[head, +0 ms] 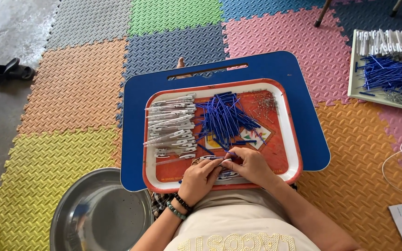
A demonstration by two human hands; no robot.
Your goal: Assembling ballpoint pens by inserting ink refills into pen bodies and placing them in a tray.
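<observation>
At the lower left of the frame a round steel basin [101, 214] sits on the foam floor mats [70, 88], and as far as I can see it holds nothing finished, only reflections. Right of it, the blue lap worktop [138, 139] carries a red tray with a white rim [280, 153]. On the tray's left side lies a stack of clear-and-white pen barrels [170, 123], still plentiful; at its middle a loose heap of blue refills [224, 118]; toward its upper right a small scatter of what look like tiny metal springs [266, 102].

Low in the tray's middle, the left hand [202, 179] and right hand [252, 165] meet, fingers pinched together around one pen piece [223, 160], with a few more pieces lying under the hands. Judging by the piles, most of the assembling is still ahead.

Far right, a second tray [354, 69] holds more white barrels, blue refills and springs, untouched.
</observation>
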